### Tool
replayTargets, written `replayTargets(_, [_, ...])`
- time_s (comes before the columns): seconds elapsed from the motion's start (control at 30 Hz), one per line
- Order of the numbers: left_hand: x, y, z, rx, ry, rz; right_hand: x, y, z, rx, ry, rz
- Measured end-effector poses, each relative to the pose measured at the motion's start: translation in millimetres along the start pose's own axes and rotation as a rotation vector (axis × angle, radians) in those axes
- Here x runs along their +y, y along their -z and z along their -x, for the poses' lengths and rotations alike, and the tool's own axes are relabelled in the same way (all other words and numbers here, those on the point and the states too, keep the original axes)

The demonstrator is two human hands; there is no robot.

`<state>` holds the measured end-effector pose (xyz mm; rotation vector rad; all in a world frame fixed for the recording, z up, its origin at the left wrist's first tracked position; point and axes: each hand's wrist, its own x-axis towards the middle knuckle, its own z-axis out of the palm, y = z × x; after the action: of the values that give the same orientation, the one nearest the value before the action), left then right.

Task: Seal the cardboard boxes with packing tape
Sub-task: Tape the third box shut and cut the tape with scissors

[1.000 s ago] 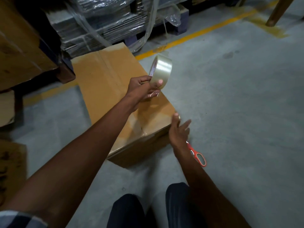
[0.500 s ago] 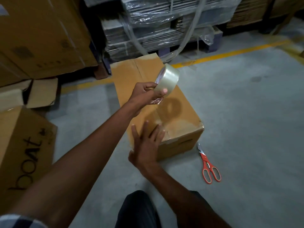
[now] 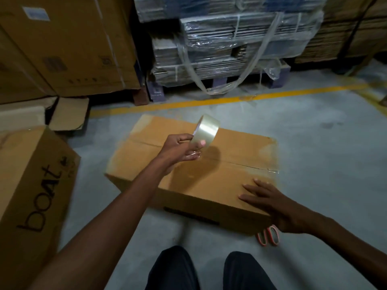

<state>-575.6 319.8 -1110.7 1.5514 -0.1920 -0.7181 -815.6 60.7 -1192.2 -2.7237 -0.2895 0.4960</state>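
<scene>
A brown cardboard box [image 3: 230, 147] lies on the grey floor in front of me, its top flaps closed along a centre seam with clear tape showing at both ends. My left hand [image 3: 178, 150] holds a roll of clear packing tape [image 3: 206, 130] in the air above the box top. My right hand [image 3: 270, 200] rests with straight fingers on the box's near right corner.
Orange-handled scissors [image 3: 269, 236] lie on the floor by the box's near right corner, partly hidden by my right hand. A box printed "boat" [image 3: 33, 195] stands at the left. Large cartons [image 3: 62, 49] and a wrapped pallet of flat cardboard [image 3: 230, 45] stand behind a yellow floor line [image 3: 230, 99].
The box now lies crosswise before me instead of lengthwise. My right hand moved from the box's near end to its near right corner. The tape roll stays held above it.
</scene>
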Motion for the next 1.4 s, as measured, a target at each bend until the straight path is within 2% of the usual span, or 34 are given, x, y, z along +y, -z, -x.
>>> replayTargets(0.13, [-19,6,19,0.000,0.048,0.052,-13,34,11,-0.181,-0.093,-0.038])
replayTargets(0.2, [-26,6,28,-0.015,0.077,0.073,-24,59,-14,-0.055,-0.130,-0.275])
replayTargets(0.27, [-31,3,39,-0.022,0.095,0.098,-39,77,-52,0.143,-0.175,-0.656])
replayTargets(0.3, [-32,1,45,-0.020,0.098,0.103,-48,82,-73,0.189,-0.176,-0.881])
replayTargets(0.37, [-34,-2,57,-0.007,0.099,0.097,-71,91,-111,0.151,-0.135,-1.229])
replayTargets(0.43, [-34,-1,70,0.040,0.090,0.113,-90,96,-139,0.078,-0.077,-1.330])
replayTargets(0.57, [-32,13,106,0.245,0.097,0.241,-119,97,-167,-0.065,-0.015,-1.438])
replayTargets(0.67, [-44,29,132,0.410,0.109,0.367,-144,96,-185,-0.124,0.004,-1.363])
replayTargets(0.83, [-77,47,161,0.749,0.135,0.772,-197,84,-211,-0.121,0.101,-1.188])
replayTargets(0.97, [-102,74,172,0.886,0.154,0.764,-238,73,-232,-0.026,0.135,-1.023])
replayTargets(1.1, [-117,101,181,0.969,0.094,0.756,-270,66,-250,0.066,0.256,-0.752])
replayTargets(1.17, [-120,116,182,0.990,0.090,0.743,-280,62,-260,0.104,0.286,-0.718])
replayTargets(1.3, [-126,136,179,1.016,0.143,0.757,-283,55,-278,0.234,0.334,-0.597])
replayTargets(1.4, [-131,138,176,0.999,0.182,0.783,-276,58,-286,0.353,0.372,-0.408])
